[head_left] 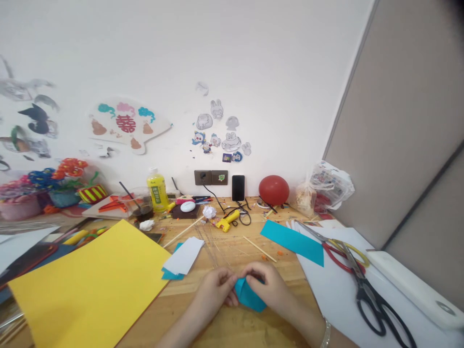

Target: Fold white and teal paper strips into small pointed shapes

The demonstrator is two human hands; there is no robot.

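Note:
A folded piece of blue paper (252,296) is between my two hands, low in the middle of the view above the wooden table. My left hand (219,286) pinches its left edge with thumb and fingers. On the upper right side, my right hand (266,285) grips the same paper, thumb and fingertips closed near its top fold. Part of the paper is hidden behind the right fingers. Left of my hands lie white paper pieces (184,256) over blue ones (170,276). A blue paper strip (292,242) rests to the upper right.
A large yellow sheet (94,285) covers the left side. Black-handled scissors (366,290) and red-and-yellow-handled scissors (337,249) lie on white paper (315,275) at right. Behind are a wooden stick (260,249), a yellow glue gun (227,221), a red balloon (274,190) and a yellow bottle (157,191).

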